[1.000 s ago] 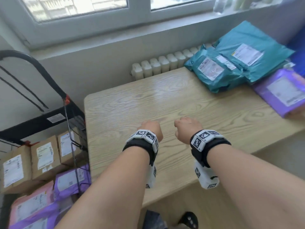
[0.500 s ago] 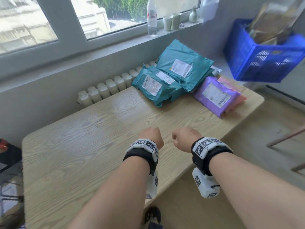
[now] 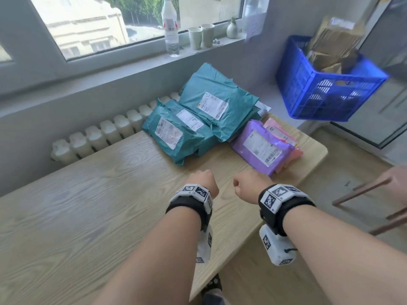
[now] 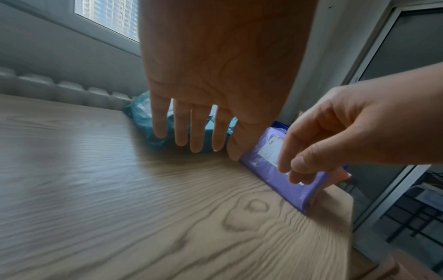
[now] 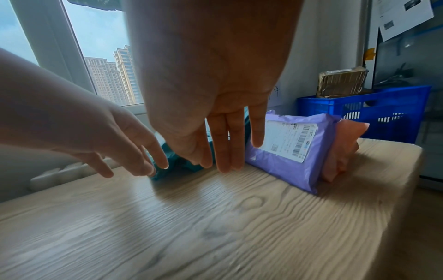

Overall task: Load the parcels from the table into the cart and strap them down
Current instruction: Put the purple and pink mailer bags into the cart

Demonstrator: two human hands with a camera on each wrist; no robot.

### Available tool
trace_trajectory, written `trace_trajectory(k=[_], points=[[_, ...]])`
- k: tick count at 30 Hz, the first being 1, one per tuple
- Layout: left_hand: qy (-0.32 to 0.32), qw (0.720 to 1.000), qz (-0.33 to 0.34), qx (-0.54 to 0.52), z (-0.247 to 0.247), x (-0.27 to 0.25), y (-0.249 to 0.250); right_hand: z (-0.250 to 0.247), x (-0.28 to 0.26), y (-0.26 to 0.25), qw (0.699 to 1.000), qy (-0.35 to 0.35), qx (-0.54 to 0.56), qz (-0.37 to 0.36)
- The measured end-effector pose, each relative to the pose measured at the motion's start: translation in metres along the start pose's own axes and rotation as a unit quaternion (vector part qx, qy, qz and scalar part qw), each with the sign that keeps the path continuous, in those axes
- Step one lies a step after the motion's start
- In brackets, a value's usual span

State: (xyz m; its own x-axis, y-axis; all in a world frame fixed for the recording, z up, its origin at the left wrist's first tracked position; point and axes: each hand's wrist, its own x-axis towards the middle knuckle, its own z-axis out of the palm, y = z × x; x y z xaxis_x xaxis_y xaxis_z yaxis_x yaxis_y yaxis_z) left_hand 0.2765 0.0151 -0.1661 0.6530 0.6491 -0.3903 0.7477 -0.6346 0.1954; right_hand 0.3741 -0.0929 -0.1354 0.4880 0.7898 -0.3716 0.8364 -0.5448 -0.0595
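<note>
Several teal parcels (image 3: 174, 137) lie stacked at the far side of the wooden table (image 3: 88, 205), by the wall. To their right a purple parcel (image 3: 259, 146) leans on a pink parcel (image 3: 284, 133) near the table's right end. My left hand (image 3: 203, 181) and right hand (image 3: 248, 183) hover side by side just short of the parcels, holding nothing. In the left wrist view the left hand's fingers (image 4: 191, 132) point straight at the teal pile. In the right wrist view the right hand's fingers (image 5: 225, 147) hang straight beside the purple parcel (image 5: 287, 155). The cart is out of view.
A blue crate (image 3: 326, 91) with brown packages stands beyond the table's right end. A bottle (image 3: 170, 29) and paper cups (image 3: 200, 37) stand on the windowsill. A radiator (image 3: 99, 137) runs behind the table. Thin brown furniture legs (image 3: 374, 190) stand at the right.
My view has swung right, off the cart and onto the parcels. Both hands have travelled right along the table and now sit close to the purple and teal parcels.
</note>
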Motion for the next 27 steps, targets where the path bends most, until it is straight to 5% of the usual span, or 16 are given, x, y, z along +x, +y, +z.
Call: trace_trajectory(k=[7, 19, 27], points=[[-0.008, 1.000, -0.014, -0.019, -0.025, 0.067, 0.026, -0.031, 0.061, 0.038, 1.000, 0.004, -0.006, 0.009], [-0.026, 0.990, -0.061, -0.126, -0.032, 0.138, 0.077, -0.057, 0.138, 0.116, 0.992, 0.113, 0.016, 0.056], [-0.044, 0.961, -0.125, -0.241, -0.020, 0.171, 0.101, -0.052, 0.178, 0.146, 0.997, 0.051, 0.040, 0.034]])
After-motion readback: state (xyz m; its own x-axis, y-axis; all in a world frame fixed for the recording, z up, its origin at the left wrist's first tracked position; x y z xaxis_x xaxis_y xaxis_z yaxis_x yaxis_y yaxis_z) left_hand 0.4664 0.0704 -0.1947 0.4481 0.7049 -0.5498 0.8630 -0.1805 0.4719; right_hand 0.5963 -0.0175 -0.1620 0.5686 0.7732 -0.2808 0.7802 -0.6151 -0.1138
